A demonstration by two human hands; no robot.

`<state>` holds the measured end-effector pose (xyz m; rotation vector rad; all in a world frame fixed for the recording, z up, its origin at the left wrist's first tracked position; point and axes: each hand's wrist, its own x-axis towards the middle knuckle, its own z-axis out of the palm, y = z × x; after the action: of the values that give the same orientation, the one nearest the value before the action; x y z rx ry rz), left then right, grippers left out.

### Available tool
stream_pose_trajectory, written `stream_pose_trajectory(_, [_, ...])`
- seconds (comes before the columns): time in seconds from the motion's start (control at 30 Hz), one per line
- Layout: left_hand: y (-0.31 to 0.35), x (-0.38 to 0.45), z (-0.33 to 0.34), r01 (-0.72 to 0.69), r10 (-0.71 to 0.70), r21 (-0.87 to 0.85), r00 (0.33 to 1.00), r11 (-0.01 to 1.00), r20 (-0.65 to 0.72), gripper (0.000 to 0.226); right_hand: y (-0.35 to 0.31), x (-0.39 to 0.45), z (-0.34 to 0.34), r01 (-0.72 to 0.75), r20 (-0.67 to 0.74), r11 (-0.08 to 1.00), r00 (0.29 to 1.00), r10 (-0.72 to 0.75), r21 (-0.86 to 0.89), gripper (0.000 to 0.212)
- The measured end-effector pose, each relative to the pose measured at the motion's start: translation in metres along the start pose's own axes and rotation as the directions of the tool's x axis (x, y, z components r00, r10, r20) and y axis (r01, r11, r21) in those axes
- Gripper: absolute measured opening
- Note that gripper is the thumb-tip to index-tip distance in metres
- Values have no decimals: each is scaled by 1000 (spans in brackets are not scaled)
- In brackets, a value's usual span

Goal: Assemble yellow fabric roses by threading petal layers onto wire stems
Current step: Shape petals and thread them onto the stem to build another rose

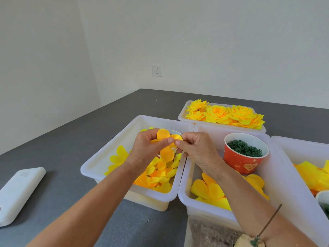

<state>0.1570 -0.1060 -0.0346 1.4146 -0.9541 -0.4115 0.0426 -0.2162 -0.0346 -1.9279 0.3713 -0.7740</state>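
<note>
**Over the petal bin, both hands work one small layer**

Above the left white bin [99, 163], the left hand [147, 148] and right hand [197, 150] meet, each pinching the same small orange-yellow petal layer [164, 139] between thumb and fingertips. Loose petals [160, 173] fill the bin below; finished roses [226, 114] lie in the far tray, and a red cup of green rings [245, 154] stands in the middle bin just beside the right wrist. A wire stem [268, 223] rests by the right forearm, not yet in hand.

To my eye she is separating or flattening a single layer. Best done gently: peel at the edges, keep the centre hole uncrushed and findable, and confirm only one layer has come away before reaching for the stem.
</note>
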Motion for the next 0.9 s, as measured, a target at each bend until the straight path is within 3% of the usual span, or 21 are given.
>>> stream_pose_trajectory(0.13, [5,3,-6,225,-187,-302,971,926,151,9,-2,0,0,-78,93,948,994,52,308,11])
stream_pose_trajectory(0.2, [8,5,-9,277,-214,-350,954,895,208,10,-3,1,-1,-126,138,912,987,78,391,11])
stream_pose_trajectory(0.33, [4,3,-7,170,-149,-123,975,978,166,26,-5,-2,1,-55,24,974,998,51,220,19])
stream_pose_trajectory(0.43, [-1,2,-6,91,-98,61,988,994,121,18,-1,-4,3,-7,-80,1000,997,9,21,28])
stream_pose_trajectory(0.57, [-2,2,-3,39,-50,126,996,991,80,12,1,-2,6,25,-138,994,990,-40,-104,33])
stream_pose_trajectory(0.67, [0,1,-3,27,-35,117,997,993,68,10,3,-1,6,-2,-108,996,994,-8,-90,9])
stream_pose_trajectory(0.9, [4,-2,2,28,-31,82,998,996,45,10,2,1,5,-14,-97,1000,995,13,-5,11])
